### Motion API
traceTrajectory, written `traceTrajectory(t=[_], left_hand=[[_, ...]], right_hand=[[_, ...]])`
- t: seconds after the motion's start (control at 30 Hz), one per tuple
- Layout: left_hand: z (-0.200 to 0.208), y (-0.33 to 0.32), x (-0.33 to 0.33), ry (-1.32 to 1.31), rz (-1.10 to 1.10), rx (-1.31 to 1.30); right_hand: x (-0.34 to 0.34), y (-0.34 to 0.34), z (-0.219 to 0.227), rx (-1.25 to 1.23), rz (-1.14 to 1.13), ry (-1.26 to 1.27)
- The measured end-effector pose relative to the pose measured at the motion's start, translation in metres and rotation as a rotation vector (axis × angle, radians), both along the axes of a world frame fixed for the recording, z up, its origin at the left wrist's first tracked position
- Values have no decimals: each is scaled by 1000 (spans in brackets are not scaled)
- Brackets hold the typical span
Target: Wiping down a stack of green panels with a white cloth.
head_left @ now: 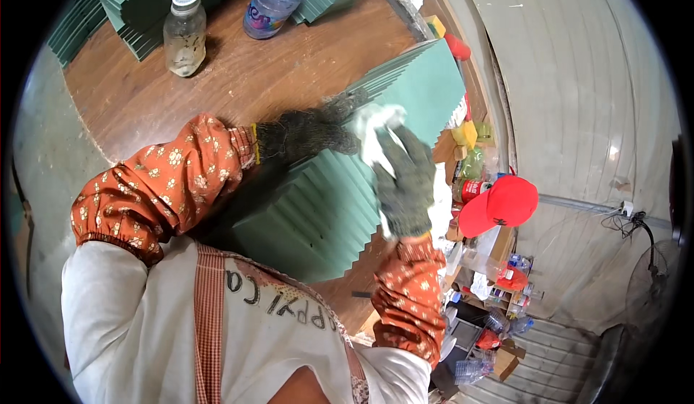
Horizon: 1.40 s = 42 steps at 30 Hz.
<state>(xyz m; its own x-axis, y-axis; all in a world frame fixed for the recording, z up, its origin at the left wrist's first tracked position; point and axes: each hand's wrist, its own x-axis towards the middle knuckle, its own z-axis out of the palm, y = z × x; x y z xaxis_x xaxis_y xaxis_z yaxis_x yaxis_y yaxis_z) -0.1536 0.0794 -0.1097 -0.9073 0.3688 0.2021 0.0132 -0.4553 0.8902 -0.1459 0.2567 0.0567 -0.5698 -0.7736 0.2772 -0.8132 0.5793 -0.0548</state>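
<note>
Green flat sheets (311, 216) lie in an overlapping, stepped stack on the wooden table in front of me, and a smooth pale green sheet face (426, 89) shows at its far right. My left hand (307, 133), in a dark knitted glove, reaches across the stack at the sheets' edges. Its fingers are smeared, so their grip is unclear. In a similar dark glove, my right hand (406, 183) is closed on a crumpled white cloth (377, 126), pressed against the green sheet. Both forearms wear orange flowered sleeves.
Beyond the stack stand a lidded glass jar (186, 35) and a clear plastic bottle (275, 6). More green sheets (155, 3) are stacked at the far edge. On the right are a red cap (500, 206), a cluttered shelf of bottles, and a fan (650, 281) by the wall.
</note>
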Motion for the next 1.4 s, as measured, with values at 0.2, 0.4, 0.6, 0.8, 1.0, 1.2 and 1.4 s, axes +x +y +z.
traceTrajectory(t=[0.2,0.4,0.6,0.8,1.0,1.2,1.4], left_hand=[[72,-33,36,12,149,-316],[40,-6,8,41,157,-68],[28,13,-62,695,451,-242],[75,-51,49,-167,121,217],[95,-71,85,-253,-162,-13],[91,-71,124,305,4,-636],[-105,-3,-6,993,8,-523]], right_hand=[[42,68,-2,36,-243,-25],[11,3,3,5,-23,21],[-2,-34,-1,-12,39,94],[43,74,-7,118,-225,41],[103,139,-12,-146,-559,-67],[69,-1,7,55,-79,28],[46,-91,9,38,154,12]])
